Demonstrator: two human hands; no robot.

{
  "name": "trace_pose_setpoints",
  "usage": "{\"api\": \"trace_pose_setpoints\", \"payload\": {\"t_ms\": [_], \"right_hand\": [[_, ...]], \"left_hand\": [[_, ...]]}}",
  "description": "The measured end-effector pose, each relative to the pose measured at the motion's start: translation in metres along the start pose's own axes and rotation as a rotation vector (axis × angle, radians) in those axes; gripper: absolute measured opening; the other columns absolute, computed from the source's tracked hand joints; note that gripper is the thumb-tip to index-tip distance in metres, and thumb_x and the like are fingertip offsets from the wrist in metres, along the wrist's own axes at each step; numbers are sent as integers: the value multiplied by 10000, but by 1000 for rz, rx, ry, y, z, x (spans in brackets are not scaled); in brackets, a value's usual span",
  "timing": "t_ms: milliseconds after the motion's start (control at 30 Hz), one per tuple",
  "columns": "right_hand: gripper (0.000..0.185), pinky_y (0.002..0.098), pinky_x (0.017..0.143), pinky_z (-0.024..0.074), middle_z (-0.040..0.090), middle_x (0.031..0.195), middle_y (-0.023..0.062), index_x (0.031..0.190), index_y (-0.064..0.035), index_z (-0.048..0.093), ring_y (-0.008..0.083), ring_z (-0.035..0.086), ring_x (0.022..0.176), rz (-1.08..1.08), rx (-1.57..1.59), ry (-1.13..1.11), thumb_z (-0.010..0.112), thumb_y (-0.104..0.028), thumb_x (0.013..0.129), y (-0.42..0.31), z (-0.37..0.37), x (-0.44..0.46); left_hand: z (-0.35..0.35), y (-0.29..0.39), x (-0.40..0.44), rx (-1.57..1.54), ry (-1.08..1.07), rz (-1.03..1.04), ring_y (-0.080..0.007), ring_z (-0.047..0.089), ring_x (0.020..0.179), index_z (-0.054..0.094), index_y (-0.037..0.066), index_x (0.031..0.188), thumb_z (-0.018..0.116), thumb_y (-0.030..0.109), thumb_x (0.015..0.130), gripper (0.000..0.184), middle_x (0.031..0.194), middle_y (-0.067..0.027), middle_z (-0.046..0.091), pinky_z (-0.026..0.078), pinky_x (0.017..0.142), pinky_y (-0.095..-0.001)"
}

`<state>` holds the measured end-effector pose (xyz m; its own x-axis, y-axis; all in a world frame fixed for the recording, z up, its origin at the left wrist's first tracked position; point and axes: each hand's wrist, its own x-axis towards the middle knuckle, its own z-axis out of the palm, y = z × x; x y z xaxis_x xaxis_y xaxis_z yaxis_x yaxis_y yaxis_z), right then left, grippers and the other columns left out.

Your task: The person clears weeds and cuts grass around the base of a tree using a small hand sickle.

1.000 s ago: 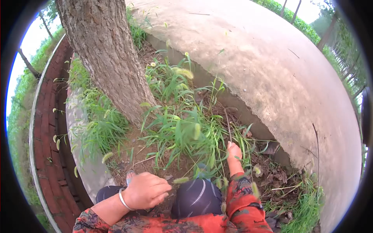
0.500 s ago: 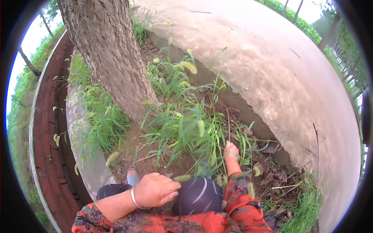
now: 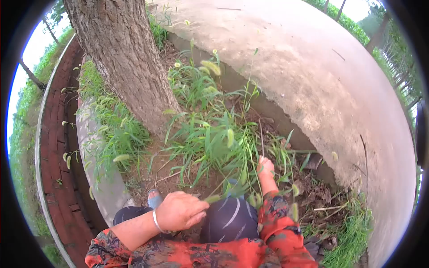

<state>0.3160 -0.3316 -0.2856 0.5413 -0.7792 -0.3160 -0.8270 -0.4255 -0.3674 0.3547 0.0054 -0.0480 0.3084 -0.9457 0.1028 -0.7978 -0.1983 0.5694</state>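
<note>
My left hand point(image 3: 181, 211), with a white bangle on the wrist, is above my dark trousers point(image 3: 229, 219). Its fingers are curled closed, and what they may hold is hidden. A green foxtail seed head point(image 3: 212, 199) shows right by the fingertips. Farther forward, my right hand point(image 3: 266, 167) reaches low at the right side of a grass clump point(image 3: 219, 138). Its fingers are closed at the lower end of a thin brown stick point(image 3: 262, 138), which rises from the fist. Whether grass stems are also in that grip cannot be seen.
A thick tree trunk point(image 3: 125, 62) rises ahead on the left. Right of the soil strip runs a raised concrete slab edge point(image 3: 304, 129). Dry leaves point(image 3: 315, 192) and a grass heap point(image 3: 346, 248) lie at lower right. A brick-lined channel point(image 3: 53, 169) curves along the left.
The whole view has shifted slightly, so the grass, trunk and both hands appear a little higher. Both hands keep nearly the same closed pose.
</note>
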Motion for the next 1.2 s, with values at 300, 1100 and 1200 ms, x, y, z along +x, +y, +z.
{"api": "trace_pose_setpoints", "payload": {"t_ms": [300, 1100, 1200], "right_hand": [[481, 485, 745, 437, 594, 880, 254, 881, -5, 604, 426, 554, 863, -172, 89, 50, 348, -412, 889, 21, 1, -25], [412, 495, 717, 428, 611, 841, 198, 890, -87, 583, 403, 565, 823, 106, -190, 49, 377, -443, 873, 181, -55, -163], [414, 468, 681, 439, 611, 805, 192, 886, -79, 584, 401, 569, 787, 268, -141, 185, 388, -443, 869, 269, -71, -200]], "left_hand": [[-8, -4, 1, -11, -41, -16, -219, 583, 660, 574, 99, 916, 610, 211, 755, 200, 684, -40, 568, 441, 604, -343], [-2, 12, -6, 21, -118, -3, -246, 583, 693, 565, 85, 909, 600, 215, 759, 202, 708, -66, 577, 445, 656, -372], [-8, 16, -8, 3, -98, -11, -271, 574, 653, 583, 87, 898, 621, 164, 715, 202, 678, -71, 579, 448, 616, -373]]}}
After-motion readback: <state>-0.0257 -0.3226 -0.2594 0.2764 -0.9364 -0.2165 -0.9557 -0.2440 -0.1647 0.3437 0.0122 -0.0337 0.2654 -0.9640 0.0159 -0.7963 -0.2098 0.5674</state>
